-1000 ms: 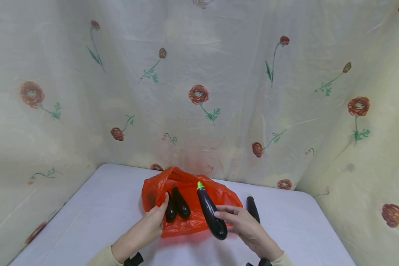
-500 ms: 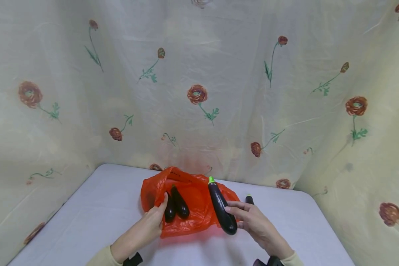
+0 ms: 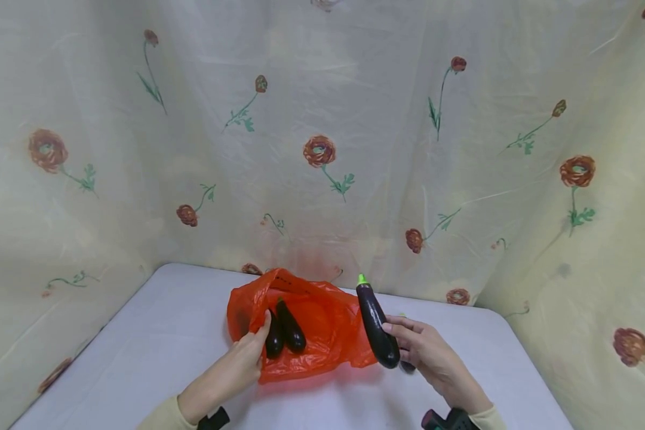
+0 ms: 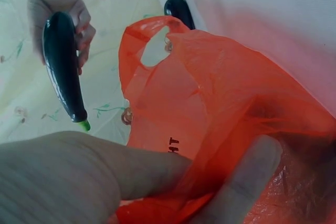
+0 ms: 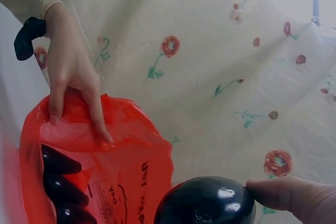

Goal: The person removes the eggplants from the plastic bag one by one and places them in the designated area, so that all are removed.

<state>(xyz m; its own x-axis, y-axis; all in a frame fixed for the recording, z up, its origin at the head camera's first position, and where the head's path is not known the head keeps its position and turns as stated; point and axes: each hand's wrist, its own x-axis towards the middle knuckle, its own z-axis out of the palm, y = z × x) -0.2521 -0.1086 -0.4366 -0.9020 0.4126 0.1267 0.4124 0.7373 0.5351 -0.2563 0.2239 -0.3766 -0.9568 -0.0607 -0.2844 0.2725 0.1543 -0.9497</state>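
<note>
My left hand [image 3: 245, 357] pinches the near left rim of a red plastic bag [image 3: 330, 334], whose mouth gapes towards me. Inside it lie dark purple eggplants [image 3: 291, 327]; the right wrist view shows three eggplant ends [image 5: 65, 188] there. My right hand [image 3: 432, 358] grips another eggplant [image 3: 377, 325] between thumb and fingers, green stem pointing up and away, in the air at the bag's right side. One more eggplant [image 4: 179, 12] lies on the table right of the bag, mostly hidden behind my right hand in the head view.
The white table [image 3: 156, 334] reaches back to a hanging cloth [image 3: 365, 227] printed with flowers, which also closes in both sides. One loop handle of the bag stands up in the left wrist view. Dark devices sit on both wrists.
My right hand has carried its eggplant rightward and a little farther back, away from the middle of the bag's mouth. The left hand keeps its hold on the rim, almost unmoved.
</note>
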